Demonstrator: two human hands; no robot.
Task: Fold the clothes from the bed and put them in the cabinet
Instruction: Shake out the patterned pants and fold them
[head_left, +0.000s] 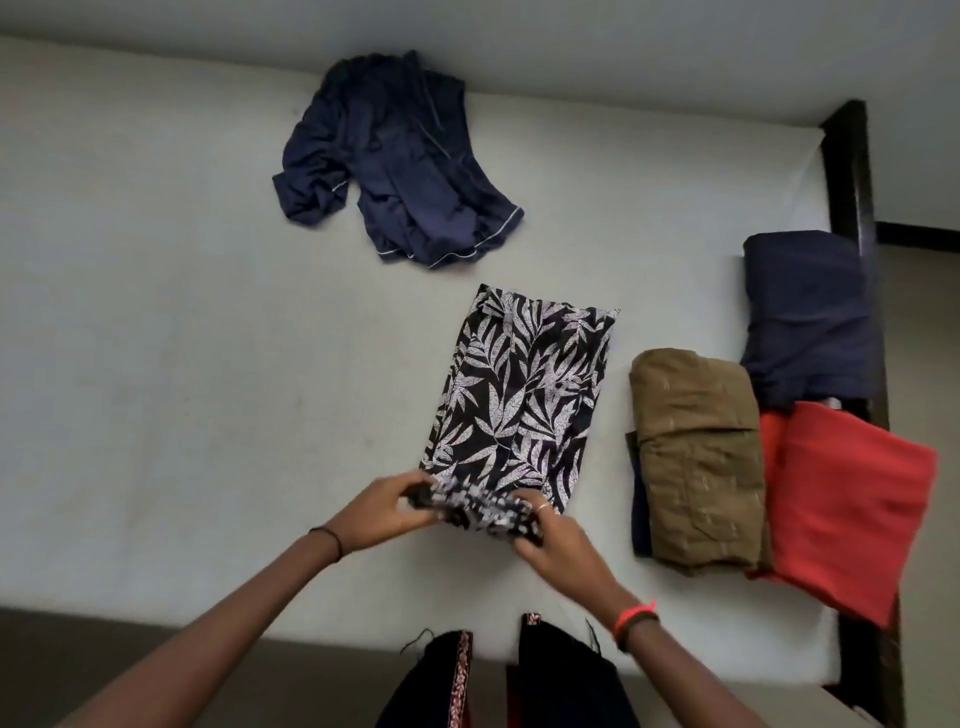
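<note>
Near the bed's (156, 364) front edge, your left hand (385, 512) and right hand (558, 545) both grip the bunched near end of the leaf-print garment (519, 395), likely to fold it away from you. You have kept the folded pile (696, 457) just to its right, and the rumpled navy shirt (395, 171) lies well apart.

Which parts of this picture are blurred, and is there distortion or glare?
Head view: motion blur smears the left hand, the right hand and the near end of the leaf-print garment they grip. The wide lens curves the bed frame. Light is soft, without glare.
</note>
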